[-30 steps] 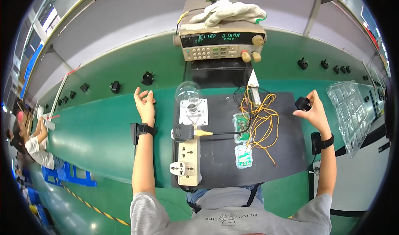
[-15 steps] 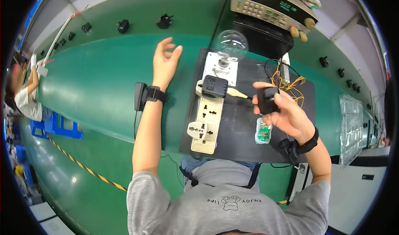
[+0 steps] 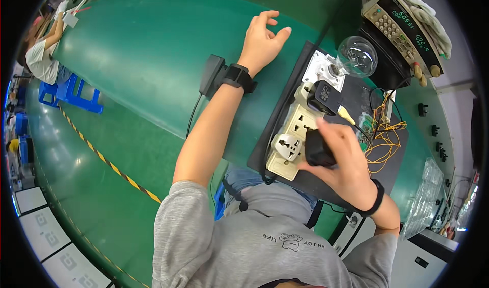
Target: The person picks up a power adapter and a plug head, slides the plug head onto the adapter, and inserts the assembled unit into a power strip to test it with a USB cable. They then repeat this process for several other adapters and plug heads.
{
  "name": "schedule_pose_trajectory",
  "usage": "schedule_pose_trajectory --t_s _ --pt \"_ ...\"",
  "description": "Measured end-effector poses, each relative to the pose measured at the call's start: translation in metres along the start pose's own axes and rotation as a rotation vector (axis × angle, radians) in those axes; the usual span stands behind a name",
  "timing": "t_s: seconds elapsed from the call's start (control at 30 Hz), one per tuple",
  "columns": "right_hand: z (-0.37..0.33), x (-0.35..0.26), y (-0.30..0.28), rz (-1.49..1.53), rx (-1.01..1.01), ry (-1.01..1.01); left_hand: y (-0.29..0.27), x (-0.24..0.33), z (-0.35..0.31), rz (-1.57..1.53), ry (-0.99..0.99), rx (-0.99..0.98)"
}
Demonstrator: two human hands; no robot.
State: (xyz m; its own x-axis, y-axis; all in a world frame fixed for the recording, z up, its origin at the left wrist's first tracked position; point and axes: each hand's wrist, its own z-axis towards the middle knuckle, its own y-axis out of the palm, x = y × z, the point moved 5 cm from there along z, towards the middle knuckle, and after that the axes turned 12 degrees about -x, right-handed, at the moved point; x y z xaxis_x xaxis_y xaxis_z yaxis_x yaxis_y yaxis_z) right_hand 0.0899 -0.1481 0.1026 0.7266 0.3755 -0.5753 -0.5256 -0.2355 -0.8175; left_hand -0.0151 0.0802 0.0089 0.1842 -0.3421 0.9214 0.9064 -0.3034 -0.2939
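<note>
My right hand [image 3: 351, 168] grips a black power adapter [image 3: 319, 149] between thumb and fingers, right at the side of the cream power strip [image 3: 279, 167]. Whether its pins sit in a socket is hidden. Just left of it, a white round travel plug [image 3: 287, 146] sits on the strip. Farther up the strip stands another black adapter [image 3: 325, 97], with a yellow connector [image 3: 347, 116] at its side. My left hand [image 3: 261, 46] hovers over the green table, fingers loosely bent and apart, holding nothing.
Beyond the strip, a clear glass bulb [image 3: 358, 56] is in a white socket base [image 3: 321, 68]. A bench meter [image 3: 402, 28] stands at back right. Tangled yellow wires [image 3: 387, 148] lie on the black board. A black box with a cable [image 3: 212, 75] is beside my left wrist.
My right hand has brought the black adapter leftward from above the board to the power strip. The whole view has turned and shifted. My left hand stays open.
</note>
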Motion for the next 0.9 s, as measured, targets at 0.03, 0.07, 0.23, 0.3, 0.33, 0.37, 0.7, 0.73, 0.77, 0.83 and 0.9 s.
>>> schedule_pose_trajectory --t_s 0.03,0.07,0.23,0.3,0.33,0.37,0.7,0.73,0.77,0.83,0.9 --pt "0.004 -0.005 0.003 -0.188 0.008 -0.026 0.000 0.001 -0.001 0.006 -0.003 0.005" --pt "0.007 -0.008 0.007 -0.263 0.009 -0.005 0.000 0.002 -0.001 -0.002 0.000 -0.001" --pt "0.008 -0.031 0.013 -0.490 0.027 -0.073 0.001 0.005 -0.001 -0.013 0.014 -0.012" --pt "0.008 -0.031 0.015 -0.506 0.021 -0.072 0.002 0.005 -0.001 -0.018 0.009 -0.013" --pt "0.008 -0.030 0.016 -0.509 0.044 -0.095 0.002 0.005 -0.001 -0.022 0.007 -0.014" --pt "0.008 -0.027 0.017 -0.510 0.051 -0.105 0.003 0.005 -0.001 -0.022 0.004 -0.013" --pt "0.008 -0.029 0.033 -0.680 0.107 -0.161 0.007 0.007 -0.005 0.043 0.069 -0.034" --pt "0.009 -0.028 0.033 -0.634 0.080 -0.175 0.007 0.008 -0.005 0.029 0.053 -0.058" --pt "0.009 -0.026 0.031 -0.592 0.055 -0.179 0.007 0.014 -0.005 0.025 0.097 -0.071" --pt "0.006 -0.018 0.021 -0.560 0.043 -0.137 0.014 0.019 -0.006 -0.236 0.028 -0.279" --pt "0.002 -0.002 0.005 -0.332 0.006 -0.154 0.018 0.034 -0.011 -0.358 0.074 -0.458"
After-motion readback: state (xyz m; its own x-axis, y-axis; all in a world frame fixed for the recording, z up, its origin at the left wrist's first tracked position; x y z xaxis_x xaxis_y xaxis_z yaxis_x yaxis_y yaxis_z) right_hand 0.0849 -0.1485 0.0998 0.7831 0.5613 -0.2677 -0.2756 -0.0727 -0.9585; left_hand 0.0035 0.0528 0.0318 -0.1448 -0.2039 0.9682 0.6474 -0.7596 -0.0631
